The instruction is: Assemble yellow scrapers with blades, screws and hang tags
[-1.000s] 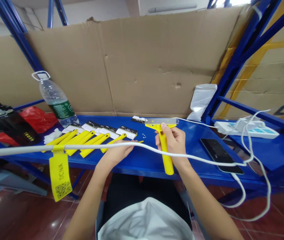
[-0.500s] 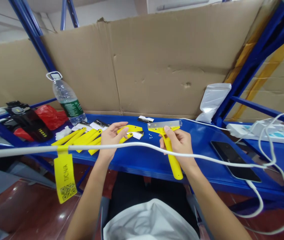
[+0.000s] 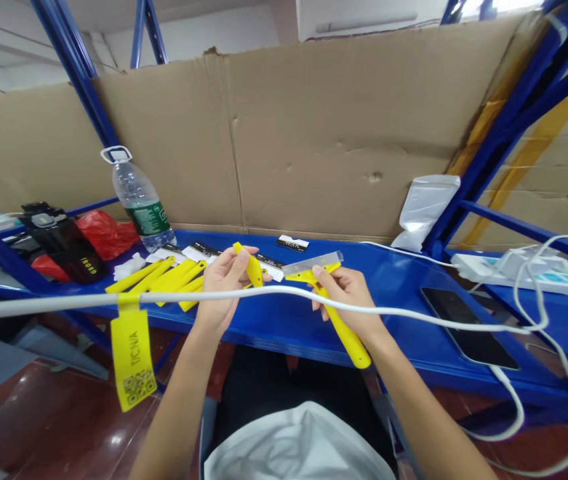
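My left hand [image 3: 219, 293] pinches a small flat yellow plastic piece [image 3: 254, 271] with holes in it, held tilted between thumb and fingers. My right hand [image 3: 354, 297] grips a yellow scraper [image 3: 348, 335] near the top of its handle, thumb on the head. A wide clear-grey blade [image 3: 314, 263] lies along the scraper's head, which points toward my left hand. The two hands are apart. Left of my left hand, several more yellow scrapers [image 3: 167, 275] lie side by side on the blue shelf [image 3: 284, 327], partly hidden by the hand and cable.
A white cable [image 3: 164, 297] with a yellow tag [image 3: 133, 360] crosses in front of my wrists. Black-and-white cards [image 3: 293, 243] lie behind. A water bottle [image 3: 144, 207], black flask [image 3: 64, 243] and red bag [image 3: 107, 233] stand left; a phone [image 3: 467, 327] and power strip [image 3: 534, 272] lie right.
My left hand has turned the yellow piece from nearly level to steeply tilted. My right hand has tilted the scraper, its head swinging left and down toward my left hand.
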`<action>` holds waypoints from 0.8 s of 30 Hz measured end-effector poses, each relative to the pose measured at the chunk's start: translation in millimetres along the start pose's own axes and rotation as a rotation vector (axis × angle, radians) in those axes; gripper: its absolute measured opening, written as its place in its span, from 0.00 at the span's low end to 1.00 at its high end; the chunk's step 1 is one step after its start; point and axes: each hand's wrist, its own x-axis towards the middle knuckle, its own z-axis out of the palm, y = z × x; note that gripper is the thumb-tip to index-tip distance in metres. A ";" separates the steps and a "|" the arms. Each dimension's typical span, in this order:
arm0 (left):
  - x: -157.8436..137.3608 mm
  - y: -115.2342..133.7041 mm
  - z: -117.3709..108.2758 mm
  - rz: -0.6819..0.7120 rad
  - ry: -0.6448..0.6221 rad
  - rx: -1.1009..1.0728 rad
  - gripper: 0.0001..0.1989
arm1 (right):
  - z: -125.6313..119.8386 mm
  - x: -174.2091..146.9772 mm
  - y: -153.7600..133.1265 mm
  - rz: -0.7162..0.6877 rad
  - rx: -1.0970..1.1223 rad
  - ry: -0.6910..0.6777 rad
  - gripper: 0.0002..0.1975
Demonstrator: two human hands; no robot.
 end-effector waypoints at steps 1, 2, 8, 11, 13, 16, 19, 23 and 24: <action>-3.9 3.0 1.7 0.033 -0.009 0.068 0.22 | 0.8 -0.3 -0.3 0.013 -0.020 -0.023 0.32; -7.6 6.2 3.0 0.069 -0.015 0.131 0.22 | 1.7 -0.5 -0.7 0.023 -0.039 -0.037 0.32; -24.0 28.8 7.5 0.147 -0.124 0.363 0.25 | 6.2 0.7 -3.2 0.021 -0.091 -0.047 0.35; -30.7 34.7 11.8 0.177 -0.101 0.370 0.25 | 8.5 -0.2 -4.5 0.002 -0.099 -0.037 0.35; -33.9 33.7 14.9 0.205 -0.050 0.375 0.21 | 10.3 -1.7 -5.4 -0.009 -0.100 -0.030 0.35; -35.4 25.4 18.3 0.311 -0.031 0.457 0.13 | 12.8 -3.7 -6.1 -0.024 -0.074 -0.035 0.32; -33.7 14.4 21.3 0.424 -0.104 0.547 0.09 | 14.3 -4.6 -5.2 -0.024 -0.027 -0.048 0.27; -31.4 6.5 27.3 0.516 -0.156 0.586 0.10 | 16.0 -5.0 -1.8 -0.047 0.039 -0.071 0.24; -31.2 6.1 28.8 0.535 -0.160 0.595 0.10 | 16.7 -5.2 -0.7 -0.051 0.053 -0.075 0.24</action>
